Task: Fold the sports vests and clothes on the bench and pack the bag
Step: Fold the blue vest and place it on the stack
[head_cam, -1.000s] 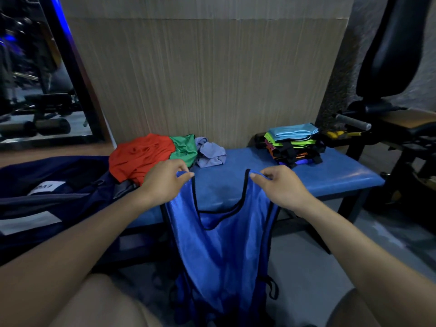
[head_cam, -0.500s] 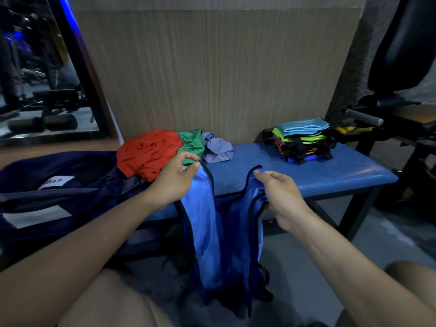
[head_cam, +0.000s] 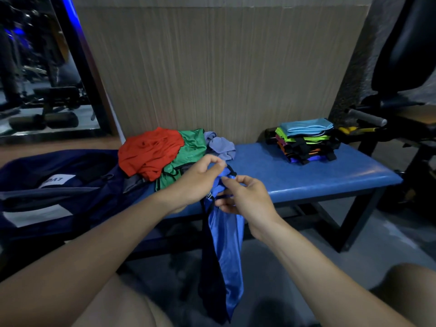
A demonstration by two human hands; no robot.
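Hands (head_cam: 221, 185) now together; blue vest (head_cam: 226, 246) halved

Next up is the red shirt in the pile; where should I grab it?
Pinch the red shirt at its raised top folds, coming from above. It lies crumpled on top, overlapping the green vest and the bag, so lifting upward should free it.

I read this as a gym: blue padded bench (head_cam: 306, 175), black weight-machine seat (head_cam: 405, 43), foam roller pads (head_cam: 44, 120) in mirror.
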